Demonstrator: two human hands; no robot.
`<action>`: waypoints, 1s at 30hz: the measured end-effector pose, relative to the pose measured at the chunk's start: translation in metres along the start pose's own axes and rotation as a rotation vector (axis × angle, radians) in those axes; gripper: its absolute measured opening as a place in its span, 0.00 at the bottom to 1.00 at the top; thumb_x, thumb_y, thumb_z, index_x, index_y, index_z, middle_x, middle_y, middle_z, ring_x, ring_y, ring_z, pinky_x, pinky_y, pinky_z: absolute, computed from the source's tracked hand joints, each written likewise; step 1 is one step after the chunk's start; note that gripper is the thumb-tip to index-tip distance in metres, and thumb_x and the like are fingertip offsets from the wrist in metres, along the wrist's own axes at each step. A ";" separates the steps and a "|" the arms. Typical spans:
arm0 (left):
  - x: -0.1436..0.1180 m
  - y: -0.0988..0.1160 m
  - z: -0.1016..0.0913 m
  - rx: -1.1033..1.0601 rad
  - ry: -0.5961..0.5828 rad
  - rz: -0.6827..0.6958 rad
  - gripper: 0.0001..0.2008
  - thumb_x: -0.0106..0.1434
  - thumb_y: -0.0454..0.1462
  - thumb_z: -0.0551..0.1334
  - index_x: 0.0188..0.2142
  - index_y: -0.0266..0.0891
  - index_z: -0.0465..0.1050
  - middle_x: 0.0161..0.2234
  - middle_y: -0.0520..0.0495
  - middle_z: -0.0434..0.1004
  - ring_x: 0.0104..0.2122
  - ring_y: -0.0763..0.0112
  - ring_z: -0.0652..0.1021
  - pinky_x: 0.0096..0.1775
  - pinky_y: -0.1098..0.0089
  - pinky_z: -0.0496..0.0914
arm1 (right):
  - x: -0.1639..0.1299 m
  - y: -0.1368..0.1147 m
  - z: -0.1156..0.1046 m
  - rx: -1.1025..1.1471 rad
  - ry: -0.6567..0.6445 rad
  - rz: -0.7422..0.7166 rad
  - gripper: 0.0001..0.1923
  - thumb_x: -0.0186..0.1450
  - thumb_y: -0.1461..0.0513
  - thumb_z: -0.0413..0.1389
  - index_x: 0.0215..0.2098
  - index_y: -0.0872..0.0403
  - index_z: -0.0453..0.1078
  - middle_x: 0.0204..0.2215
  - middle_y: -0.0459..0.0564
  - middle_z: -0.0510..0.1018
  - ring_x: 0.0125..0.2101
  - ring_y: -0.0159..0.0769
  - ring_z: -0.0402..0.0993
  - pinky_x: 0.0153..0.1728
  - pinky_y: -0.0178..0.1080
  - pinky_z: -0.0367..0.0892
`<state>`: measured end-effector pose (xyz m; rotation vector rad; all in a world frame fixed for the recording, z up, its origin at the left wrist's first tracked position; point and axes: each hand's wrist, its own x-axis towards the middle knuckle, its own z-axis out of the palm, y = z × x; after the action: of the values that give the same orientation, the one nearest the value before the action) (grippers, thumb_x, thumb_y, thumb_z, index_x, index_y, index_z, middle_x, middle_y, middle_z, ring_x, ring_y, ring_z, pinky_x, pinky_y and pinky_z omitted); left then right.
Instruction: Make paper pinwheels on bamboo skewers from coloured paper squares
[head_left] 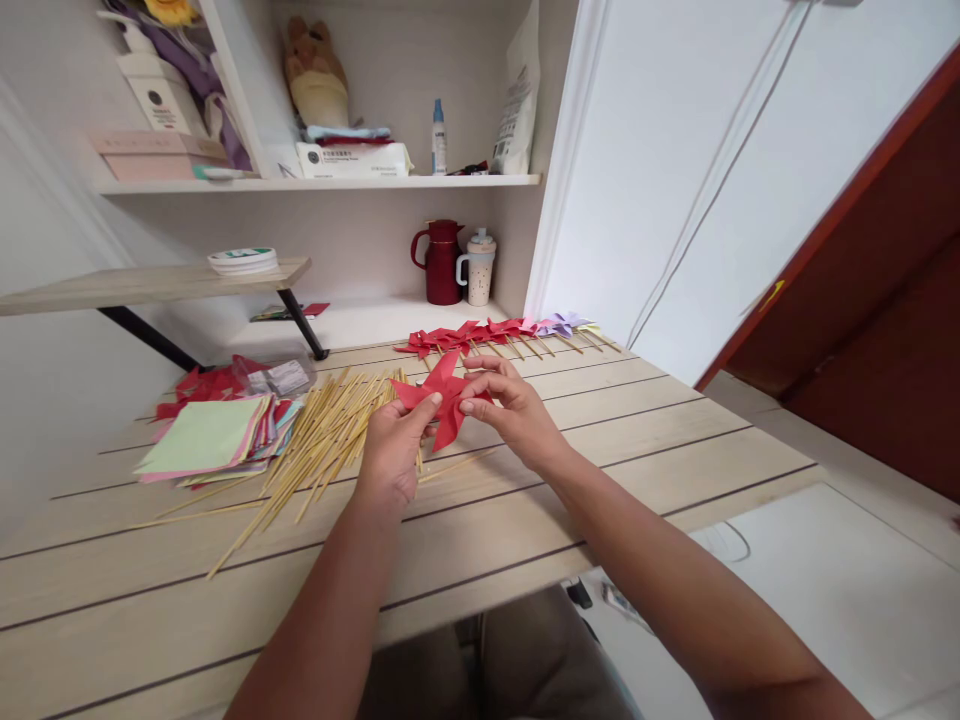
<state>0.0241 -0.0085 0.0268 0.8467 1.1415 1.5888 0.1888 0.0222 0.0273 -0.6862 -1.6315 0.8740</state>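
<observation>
Red pinwheel (pixel 452 398) is held up over the near-middle of the table (pixel 645 440), between both hands. Its left side is pinched by the left hand (pixel 395 435), thumb on top. A right-side petal is gripped by thumb and fingers of the right hand (pixel 514 408). Loose sticks (pixel 319 435) are piled beside the left hand; paper squares (pixel 202 437) are stacked left of those. Finished pinwheels (pixel 514 328) are lined up along the far edge.

Two hands (pixel 391 445) (pixel 516 408), one held pinwheel (pixel 450 402), one jug (pixel 444 268).
</observation>
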 end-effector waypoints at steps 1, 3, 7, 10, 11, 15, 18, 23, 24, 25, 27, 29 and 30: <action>0.000 0.000 0.000 0.013 -0.002 0.009 0.17 0.46 0.43 0.78 0.30 0.34 0.82 0.28 0.44 0.82 0.24 0.74 0.74 0.29 0.72 0.68 | 0.000 0.001 0.000 -0.001 0.002 0.006 0.13 0.59 0.48 0.69 0.30 0.48 0.80 0.53 0.53 0.71 0.62 0.48 0.65 0.63 0.52 0.60; -0.001 0.000 0.001 0.038 0.006 0.028 0.16 0.46 0.43 0.78 0.30 0.34 0.82 0.29 0.44 0.83 0.25 0.74 0.74 0.29 0.72 0.68 | 0.000 0.001 0.000 -0.004 0.007 0.014 0.12 0.59 0.49 0.69 0.29 0.48 0.80 0.51 0.53 0.73 0.60 0.48 0.66 0.63 0.52 0.61; -0.004 0.000 0.004 0.085 0.021 0.049 0.14 0.46 0.42 0.77 0.29 0.35 0.82 0.28 0.44 0.83 0.24 0.74 0.75 0.29 0.72 0.69 | -0.001 0.001 0.003 -0.022 0.013 0.025 0.09 0.60 0.53 0.68 0.27 0.48 0.80 0.48 0.52 0.75 0.55 0.47 0.71 0.61 0.51 0.63; -0.004 0.000 0.005 0.106 0.039 0.049 0.14 0.46 0.41 0.78 0.29 0.36 0.82 0.26 0.46 0.81 0.24 0.74 0.75 0.29 0.72 0.68 | -0.002 0.001 0.006 -0.033 0.038 0.017 0.07 0.60 0.55 0.68 0.27 0.48 0.80 0.45 0.52 0.76 0.53 0.47 0.72 0.59 0.51 0.64; -0.004 0.001 0.005 0.100 0.047 0.046 0.14 0.46 0.41 0.78 0.29 0.35 0.82 0.26 0.46 0.81 0.24 0.73 0.75 0.29 0.72 0.69 | -0.002 0.001 0.006 -0.028 0.056 0.017 0.07 0.59 0.54 0.68 0.28 0.47 0.80 0.44 0.52 0.76 0.53 0.47 0.72 0.58 0.50 0.65; 0.000 0.003 0.001 0.011 0.050 0.013 0.15 0.45 0.41 0.78 0.27 0.34 0.80 0.24 0.47 0.79 0.23 0.75 0.73 0.27 0.73 0.67 | 0.003 0.000 -0.002 0.084 0.163 0.057 0.09 0.63 0.51 0.65 0.32 0.46 0.80 0.45 0.50 0.77 0.52 0.45 0.71 0.56 0.50 0.66; 0.001 0.006 -0.002 -0.070 0.018 -0.051 0.17 0.43 0.40 0.80 0.28 0.34 0.79 0.25 0.47 0.79 0.24 0.76 0.74 0.27 0.74 0.67 | 0.008 -0.002 -0.015 0.198 0.173 0.093 0.09 0.64 0.50 0.65 0.33 0.46 0.80 0.43 0.49 0.78 0.51 0.44 0.72 0.56 0.49 0.66; -0.001 0.008 -0.003 -0.060 -0.116 -0.146 0.17 0.43 0.39 0.80 0.28 0.33 0.79 0.27 0.46 0.80 0.26 0.75 0.76 0.30 0.75 0.69 | 0.007 -0.009 -0.029 0.250 0.016 0.075 0.09 0.58 0.52 0.70 0.31 0.46 0.80 0.54 0.47 0.76 0.58 0.46 0.69 0.59 0.51 0.65; -0.002 0.007 -0.003 -0.042 -0.163 -0.163 0.17 0.44 0.39 0.80 0.29 0.33 0.80 0.28 0.45 0.81 0.27 0.74 0.77 0.31 0.74 0.70 | 0.007 -0.010 -0.029 0.243 -0.039 0.075 0.09 0.58 0.52 0.70 0.32 0.46 0.81 0.55 0.48 0.76 0.59 0.46 0.69 0.58 0.51 0.66; -0.003 0.007 -0.004 -0.025 -0.217 -0.178 0.18 0.44 0.40 0.80 0.31 0.33 0.81 0.30 0.43 0.82 0.28 0.73 0.78 0.32 0.73 0.71 | 0.006 -0.010 -0.028 0.229 -0.090 0.086 0.09 0.58 0.52 0.71 0.32 0.46 0.81 0.55 0.49 0.75 0.59 0.46 0.69 0.57 0.50 0.67; -0.003 0.007 -0.005 -0.009 -0.310 -0.201 0.20 0.45 0.41 0.80 0.34 0.32 0.82 0.34 0.42 0.84 0.30 0.71 0.79 0.35 0.72 0.73 | 0.005 -0.009 -0.027 0.198 -0.160 0.134 0.09 0.56 0.54 0.72 0.33 0.47 0.82 0.55 0.50 0.74 0.58 0.46 0.70 0.54 0.49 0.69; -0.003 0.008 -0.007 -0.023 -0.347 -0.213 0.20 0.45 0.41 0.80 0.34 0.33 0.82 0.34 0.42 0.84 0.31 0.71 0.79 0.36 0.72 0.74 | 0.006 -0.007 -0.027 0.183 -0.174 0.157 0.09 0.56 0.54 0.72 0.33 0.47 0.83 0.55 0.51 0.74 0.56 0.46 0.72 0.53 0.49 0.70; -0.002 0.008 -0.008 -0.037 -0.350 -0.216 0.19 0.45 0.41 0.80 0.34 0.33 0.82 0.33 0.43 0.83 0.31 0.72 0.79 0.36 0.72 0.74 | 0.006 -0.006 -0.028 0.181 -0.165 0.149 0.08 0.57 0.54 0.71 0.33 0.47 0.83 0.54 0.51 0.74 0.56 0.46 0.72 0.54 0.50 0.70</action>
<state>0.0151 -0.0135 0.0319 0.9031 0.9157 1.2237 0.2146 0.0293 0.0387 -0.6279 -1.6365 1.1985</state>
